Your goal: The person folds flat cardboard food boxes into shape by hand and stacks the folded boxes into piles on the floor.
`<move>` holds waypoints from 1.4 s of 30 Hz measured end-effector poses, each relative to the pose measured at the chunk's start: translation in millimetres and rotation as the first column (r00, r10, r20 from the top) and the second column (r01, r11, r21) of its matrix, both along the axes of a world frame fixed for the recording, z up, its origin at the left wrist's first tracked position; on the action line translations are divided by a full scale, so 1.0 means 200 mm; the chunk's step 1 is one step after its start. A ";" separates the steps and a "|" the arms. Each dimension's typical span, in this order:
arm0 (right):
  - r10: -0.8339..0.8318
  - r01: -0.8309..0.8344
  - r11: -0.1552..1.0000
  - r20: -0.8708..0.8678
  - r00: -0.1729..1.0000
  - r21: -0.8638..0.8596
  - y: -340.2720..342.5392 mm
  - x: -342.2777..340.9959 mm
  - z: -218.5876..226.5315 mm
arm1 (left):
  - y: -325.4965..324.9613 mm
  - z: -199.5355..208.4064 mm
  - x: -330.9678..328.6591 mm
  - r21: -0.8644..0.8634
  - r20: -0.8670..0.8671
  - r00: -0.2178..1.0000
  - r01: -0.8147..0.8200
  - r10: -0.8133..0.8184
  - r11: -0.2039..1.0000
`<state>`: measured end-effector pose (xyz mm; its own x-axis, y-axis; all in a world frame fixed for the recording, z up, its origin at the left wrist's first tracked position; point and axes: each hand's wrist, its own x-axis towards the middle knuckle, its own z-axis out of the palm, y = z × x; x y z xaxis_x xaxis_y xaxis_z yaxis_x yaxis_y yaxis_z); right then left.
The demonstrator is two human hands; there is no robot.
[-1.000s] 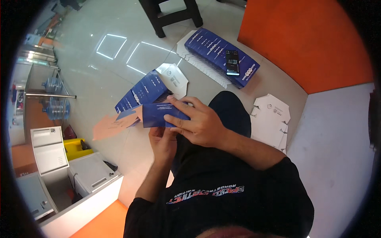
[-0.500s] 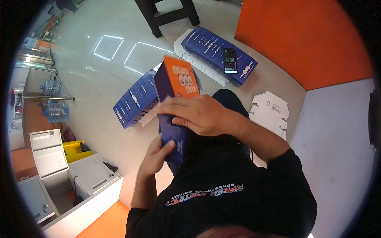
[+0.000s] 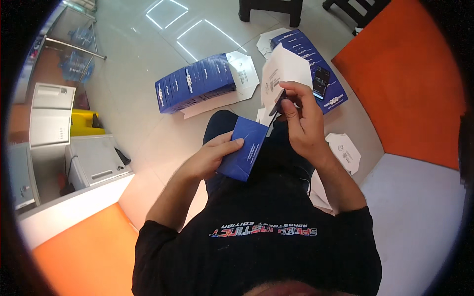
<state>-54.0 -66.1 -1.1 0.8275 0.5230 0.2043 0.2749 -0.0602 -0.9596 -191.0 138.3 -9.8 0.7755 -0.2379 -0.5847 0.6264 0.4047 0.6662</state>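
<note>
A blue carton [image 3: 243, 154] is in front of my chest, its blue end panel facing up. My left hand [image 3: 217, 154] is closed on its left side, thumb lying flat on the blue face. A white panel with small dark print [image 3: 289, 74] stands out from the carton's far side. My right hand [image 3: 307, 121] is closed on a dark edge at the base of this panel, with thumb and fingers pinched together. Whatever lies beneath the right fingers is partly hidden.
On the tiled floor ahead lie a row of blue cartons [image 3: 197, 81] on white cardboard and another blue row [image 3: 333, 91] bearing a phone [image 3: 321, 83]. Flat white cardboard [image 3: 344, 153] lies at my right, by an orange panel [image 3: 395, 84]. A black stool [image 3: 271, 7] stands beyond.
The carton has turned from its orange side to show a blue end and a white panel. My right hand has moved right, from across the carton to the white panel's edge. The view has shifted.
</note>
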 end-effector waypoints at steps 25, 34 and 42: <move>0.739 -0.551 0.664 0.328 0.589 -0.506 0.06 -0.01 0.00 | -0.14 -0.04 -0.13 0.028 0.101 0.993 -0.056 0.053 0.998; 0.645 -0.473 0.756 0.388 0.658 -0.452 0.05 0.00 -0.03 | -0.11 0.00 -0.16 0.140 0.093 0.993 0.054 -0.067 0.989; 0.799 -0.636 0.587 0.232 0.554 -0.501 0.01 -0.04 0.02 | -0.11 -0.03 -0.20 0.142 0.112 0.993 0.032 -0.048 0.989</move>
<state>-61.5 -63.8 2.7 0.0165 0.9948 0.1004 0.7056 0.0596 -0.7061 -230.3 115.5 -15.1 0.8308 -0.1926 -0.5221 0.5565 0.2790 0.7826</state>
